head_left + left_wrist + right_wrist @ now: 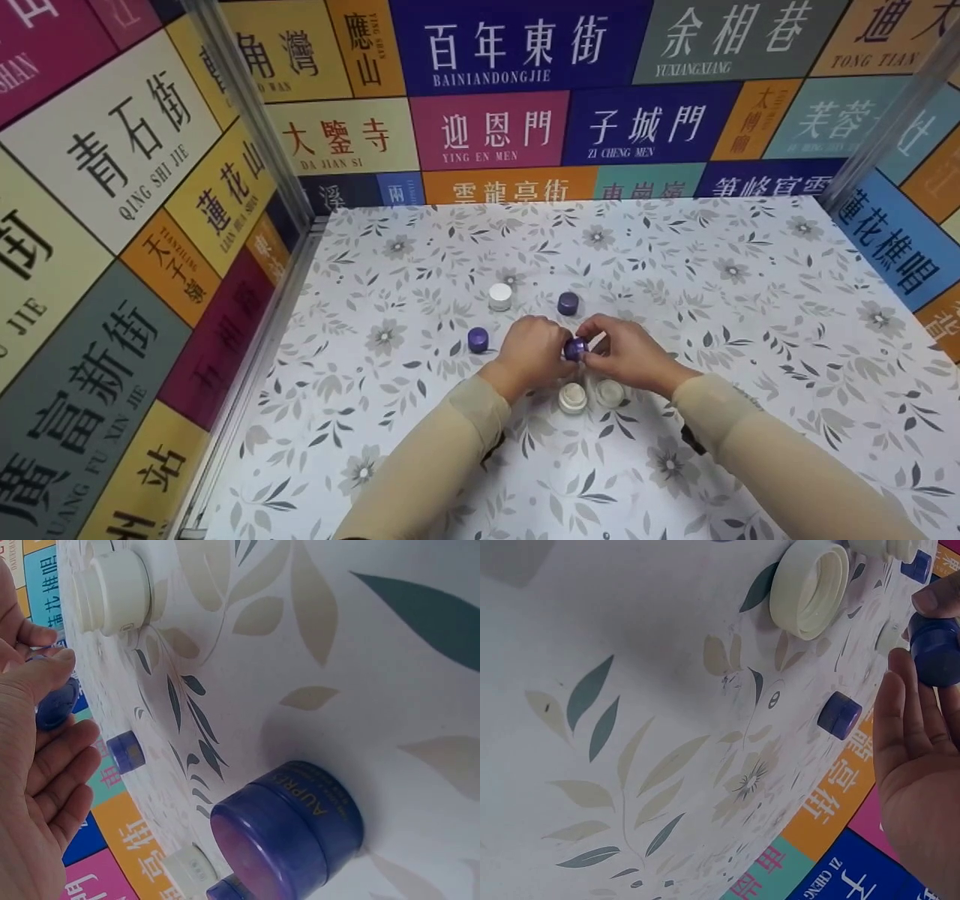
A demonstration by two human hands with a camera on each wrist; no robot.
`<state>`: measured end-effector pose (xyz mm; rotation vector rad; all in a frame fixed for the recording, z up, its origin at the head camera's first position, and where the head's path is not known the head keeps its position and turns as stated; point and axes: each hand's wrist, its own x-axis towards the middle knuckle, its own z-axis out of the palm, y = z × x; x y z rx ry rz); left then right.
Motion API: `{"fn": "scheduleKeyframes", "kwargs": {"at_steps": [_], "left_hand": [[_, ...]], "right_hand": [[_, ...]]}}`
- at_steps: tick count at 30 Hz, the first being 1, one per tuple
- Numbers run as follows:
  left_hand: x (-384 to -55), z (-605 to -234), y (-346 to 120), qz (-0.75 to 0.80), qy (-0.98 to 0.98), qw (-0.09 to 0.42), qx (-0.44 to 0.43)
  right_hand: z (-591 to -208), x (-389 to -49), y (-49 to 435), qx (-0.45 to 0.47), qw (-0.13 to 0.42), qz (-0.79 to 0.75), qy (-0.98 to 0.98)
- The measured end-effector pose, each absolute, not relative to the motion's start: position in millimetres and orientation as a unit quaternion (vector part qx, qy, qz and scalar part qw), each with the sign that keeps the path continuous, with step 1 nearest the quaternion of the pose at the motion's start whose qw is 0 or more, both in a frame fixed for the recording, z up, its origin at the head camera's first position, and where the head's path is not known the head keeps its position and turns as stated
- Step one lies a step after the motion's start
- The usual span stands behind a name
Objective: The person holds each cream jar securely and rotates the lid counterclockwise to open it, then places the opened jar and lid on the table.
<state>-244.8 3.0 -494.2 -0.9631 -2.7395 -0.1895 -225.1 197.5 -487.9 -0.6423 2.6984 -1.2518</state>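
Note:
Just above the table, my left hand (531, 349) and right hand (630, 352) meet at a small purple-blue jar (576, 349). Left thumb and fingers grip one side; the right thumb and fingers pinch the other. In the right wrist view this jar (935, 649) sits between thumb and fingertips. Whether its lid is on cannot be told. Below the hands stands a cream-white jar (573, 398) with its threaded neck bare. To its right lies a white lid (610, 392), hollow side up. A large blue AUPRES jar (292, 829) stands near the left wrist.
Beyond the hands stand a white lidded jar (499, 297) and a purple jar (568, 303). Another purple jar (478, 340) stands left of my left hand. The flower-patterned table (390, 420) is bounded by colourful sign-covered panels (495, 127) at the back and sides.

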Motion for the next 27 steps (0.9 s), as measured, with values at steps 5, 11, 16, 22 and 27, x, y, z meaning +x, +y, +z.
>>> {"fn": "scheduleKeyframes", "kwargs": {"at_steps": [5,11,16,22,27], "left_hand": [[-244.6,-493.6,2.3,-0.065,-0.935,0.114,-0.33],[-245.9,-495.3,2.3,-0.069,-0.934,0.119,-0.33],[-246.4,-495.6,2.5,-0.064,-0.935,0.117,-0.329],[-246.0,-496.5,2.2,-0.063,-0.936,0.11,-0.327],[-245.3,-495.6,1.8,-0.056,-0.938,0.106,-0.325]], "right_hand": [[-488.1,-225.4,197.2,-0.225,0.057,-0.433,0.871],[-488.4,-225.4,195.4,-0.222,0.048,-0.433,0.872],[-489.2,-225.9,194.8,-0.217,0.045,-0.428,0.876],[-491.4,-226.6,197.1,-0.221,0.028,-0.423,0.878],[-490.9,-226.3,197.9,-0.222,0.021,-0.422,0.879]]}}
